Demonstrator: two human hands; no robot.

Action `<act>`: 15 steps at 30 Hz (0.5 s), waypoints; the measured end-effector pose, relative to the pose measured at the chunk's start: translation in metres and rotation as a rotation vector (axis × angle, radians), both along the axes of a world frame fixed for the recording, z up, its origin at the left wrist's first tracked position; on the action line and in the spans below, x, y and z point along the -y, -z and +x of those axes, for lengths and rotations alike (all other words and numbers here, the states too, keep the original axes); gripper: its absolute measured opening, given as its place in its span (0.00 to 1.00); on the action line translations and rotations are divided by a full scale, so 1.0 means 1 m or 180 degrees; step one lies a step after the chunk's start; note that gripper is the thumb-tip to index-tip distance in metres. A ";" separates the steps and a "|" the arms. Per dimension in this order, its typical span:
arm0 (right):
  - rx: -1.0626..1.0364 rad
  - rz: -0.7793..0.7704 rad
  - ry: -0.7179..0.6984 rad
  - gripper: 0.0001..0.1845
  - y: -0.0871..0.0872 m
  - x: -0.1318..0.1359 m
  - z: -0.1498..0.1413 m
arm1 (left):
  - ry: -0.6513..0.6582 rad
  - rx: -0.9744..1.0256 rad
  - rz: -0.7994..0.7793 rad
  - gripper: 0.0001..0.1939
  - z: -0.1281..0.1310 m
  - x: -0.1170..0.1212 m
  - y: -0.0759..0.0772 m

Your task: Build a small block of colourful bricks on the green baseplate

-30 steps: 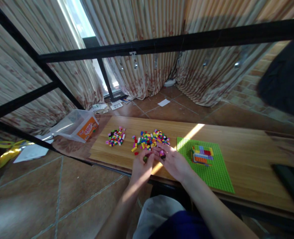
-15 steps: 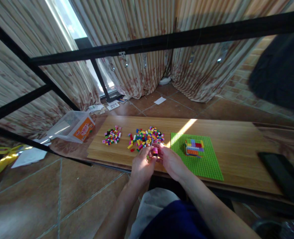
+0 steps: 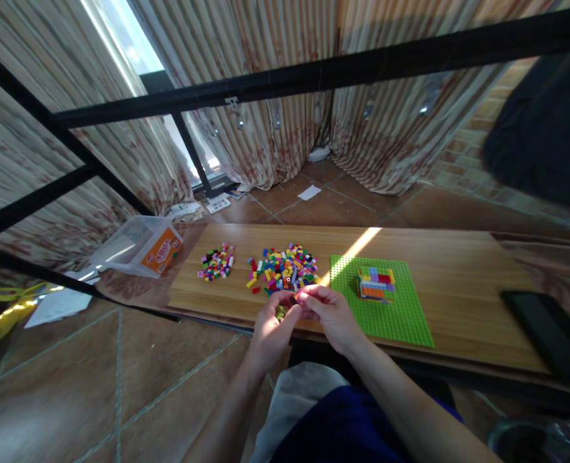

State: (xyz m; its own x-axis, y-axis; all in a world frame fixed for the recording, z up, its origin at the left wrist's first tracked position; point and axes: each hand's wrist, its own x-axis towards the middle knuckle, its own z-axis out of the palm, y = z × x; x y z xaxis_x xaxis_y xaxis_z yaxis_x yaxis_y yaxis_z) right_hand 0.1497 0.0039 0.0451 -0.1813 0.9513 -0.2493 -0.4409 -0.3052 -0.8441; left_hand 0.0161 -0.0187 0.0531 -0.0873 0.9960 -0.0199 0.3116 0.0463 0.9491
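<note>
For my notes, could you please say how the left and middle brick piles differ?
The left pile is smaller; the middle pile spreads wider. The left pile lies nearer the plastic box; the middle pile lies nearer the green baseplate. Both are loose, multicoloured bricks.

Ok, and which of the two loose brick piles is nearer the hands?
The larger pile, just beyond the left hand and right hand; the smaller pile lies farther left, nearer the clear bin.

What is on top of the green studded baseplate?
On the green studded baseplate sits a toy-brick structure with red, yellow, orange and pale-blue bricks showing. It covers the studs directly beneath, so those and its underside cannot be seen.
</note>
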 end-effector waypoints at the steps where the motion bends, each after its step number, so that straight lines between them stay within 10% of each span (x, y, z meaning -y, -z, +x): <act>1: -0.0020 -0.0009 0.0003 0.15 0.000 0.001 -0.001 | -0.0042 0.0020 -0.0025 0.10 0.001 0.000 0.000; 15: 0.1041 0.0718 -0.0116 0.16 0.010 0.001 0.002 | -0.0240 0.0075 -0.0348 0.11 0.004 -0.002 -0.008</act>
State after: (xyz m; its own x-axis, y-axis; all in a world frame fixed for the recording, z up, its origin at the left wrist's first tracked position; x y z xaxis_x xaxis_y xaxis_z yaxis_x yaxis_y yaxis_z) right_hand 0.1521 0.0026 0.0353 -0.1616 0.9832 -0.0851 -0.1302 -0.1067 -0.9857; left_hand 0.0204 -0.0170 0.0609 -0.1600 0.9784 -0.1308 0.2811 0.1722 0.9441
